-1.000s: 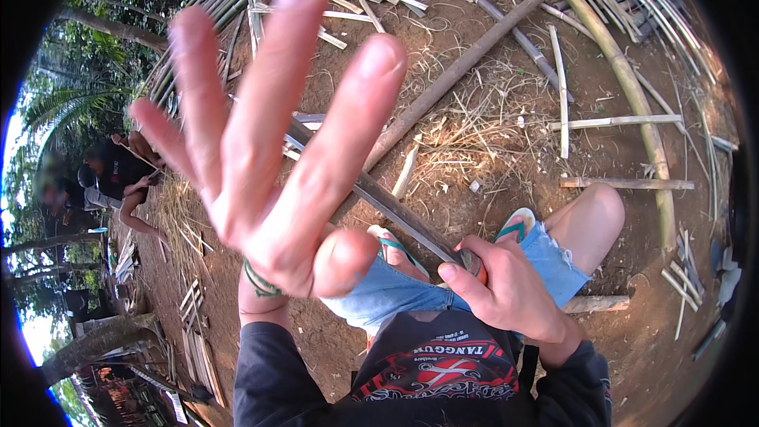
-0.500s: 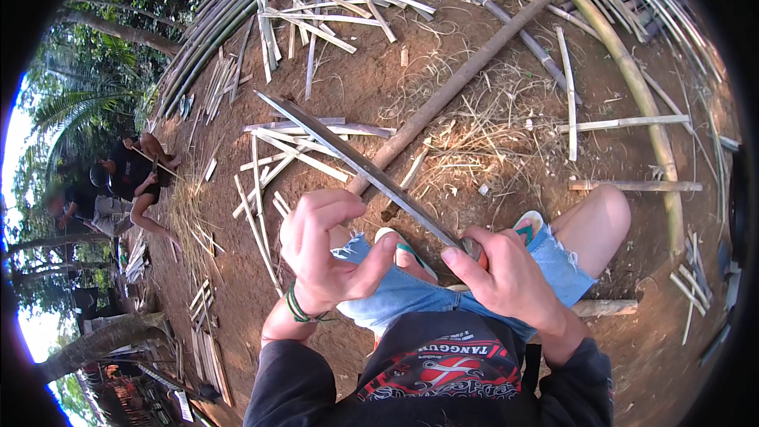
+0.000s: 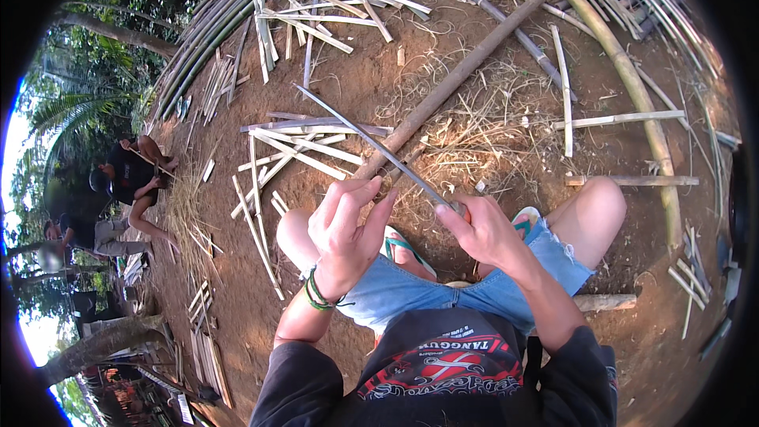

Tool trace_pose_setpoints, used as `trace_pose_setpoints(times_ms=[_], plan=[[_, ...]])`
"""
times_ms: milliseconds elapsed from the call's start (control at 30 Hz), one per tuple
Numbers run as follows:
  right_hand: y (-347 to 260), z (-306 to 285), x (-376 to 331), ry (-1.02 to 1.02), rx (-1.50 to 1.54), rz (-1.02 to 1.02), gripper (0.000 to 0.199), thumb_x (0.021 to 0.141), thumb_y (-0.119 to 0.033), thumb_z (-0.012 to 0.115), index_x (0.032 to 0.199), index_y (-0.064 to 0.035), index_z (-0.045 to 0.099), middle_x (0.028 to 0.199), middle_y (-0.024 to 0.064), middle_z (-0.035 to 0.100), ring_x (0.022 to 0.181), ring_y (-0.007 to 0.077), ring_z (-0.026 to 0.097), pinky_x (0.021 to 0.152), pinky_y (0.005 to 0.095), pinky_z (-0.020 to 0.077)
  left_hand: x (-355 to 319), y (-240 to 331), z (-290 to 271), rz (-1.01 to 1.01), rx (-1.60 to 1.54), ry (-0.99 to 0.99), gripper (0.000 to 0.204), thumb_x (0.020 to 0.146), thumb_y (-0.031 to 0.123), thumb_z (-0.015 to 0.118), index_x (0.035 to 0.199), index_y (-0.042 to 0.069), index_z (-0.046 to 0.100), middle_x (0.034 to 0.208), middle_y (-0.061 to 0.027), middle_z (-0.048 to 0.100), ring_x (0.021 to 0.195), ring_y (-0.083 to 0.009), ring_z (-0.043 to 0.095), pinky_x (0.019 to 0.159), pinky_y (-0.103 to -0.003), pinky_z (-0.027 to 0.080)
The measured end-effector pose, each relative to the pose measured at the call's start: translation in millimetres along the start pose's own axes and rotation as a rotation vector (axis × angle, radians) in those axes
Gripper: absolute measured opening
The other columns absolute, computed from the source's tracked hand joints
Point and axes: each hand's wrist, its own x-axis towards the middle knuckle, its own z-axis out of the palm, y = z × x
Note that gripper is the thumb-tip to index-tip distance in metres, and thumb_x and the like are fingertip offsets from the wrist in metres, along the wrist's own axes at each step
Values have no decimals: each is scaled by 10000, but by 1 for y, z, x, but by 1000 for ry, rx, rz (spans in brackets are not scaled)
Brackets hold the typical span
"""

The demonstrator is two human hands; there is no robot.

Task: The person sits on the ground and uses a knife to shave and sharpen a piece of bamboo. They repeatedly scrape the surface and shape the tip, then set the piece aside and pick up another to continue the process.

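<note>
right hand (image 3: 484,231) closed around the near end of a long thin blade-like strip (image 3: 371,142); fingers curled tight, grip end hidden inside the fist, so handle or bare strip cannot be told. the strip runs up and left from the fist, out over the dirt, tip near a scatter of split bamboo slats (image 3: 296,142). left hand (image 3: 345,225) just beside the strip, fingers half curled, fingertips close to its edge; touching or only near it cannot be made out, and nothing is clearly held. green wristband (image 3: 316,294) on the left wrist. knees in denim shorts (image 3: 474,289) below the hands, a sandal (image 3: 403,247) partly covered between them. thick bamboo pole (image 3: 458,79) crosses behind the strip. seated people (image 3: 130,182) far left, small and distorted by the rim.
</note>
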Motion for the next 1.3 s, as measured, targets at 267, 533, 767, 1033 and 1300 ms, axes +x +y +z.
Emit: trace_pose_setpoints(times_ms=[267, 533, 767, 1033, 1300], plan=[[-23, -6, -24, 2, 48, -58, 595, 932, -467, 588, 670, 67, 576, 552, 220, 527, 516, 373, 570, 521, 440, 420, -14, 9, -14, 20, 18, 99, 298, 697, -36, 832, 921, -19, 637, 850, -135, 662, 715, -209, 641, 599, -267, 489], [-35, -11, -11, -51, 118, 42, 588, 947, -463, 585, 681, 62, 593, 555, 211, 560, 517, 308, 605, 524, 422, 432, 6, 1, -6, -33, -17, 76, 265, 731, -60, 800, 935, -27, 635, 870, -137, 656, 758, -211, 629, 652, -278, 490], [14, 6, -1, 7, 25, 48, 605, 941, -492, 579, 707, 65, 605, 534, 211, 547, 527, 357, 593, 539, 447, 448, 1, -3, -7, -52, 24, 26, 293, 708, -54, 819, 942, -18, 647, 883, -143, 666, 743, -208, 637, 624, -279, 488], [-1, 5, -16, 24, 16, 49, 583, 951, -457, 578, 675, 56, 554, 516, 157, 472, 499, 250, 548, 536, 439, 404, -9, -5, -5, 10, -31, 30, 316, 691, -60, 826, 951, -25, 650, 888, -150, 676, 771, -211, 644, 645, -269, 496], [-9, -1, -1, -91, 358, 232, 553, 963, -450, 570, 717, 44, 611, 546, 160, 595, 506, 278, 622, 513, 419, 449, 17, -9, 9, -15, 59, 48, 365, 658, 92, 880, 940, 88, 648, 877, -38, 687, 698, -192, 624, 540, -281, 392]])
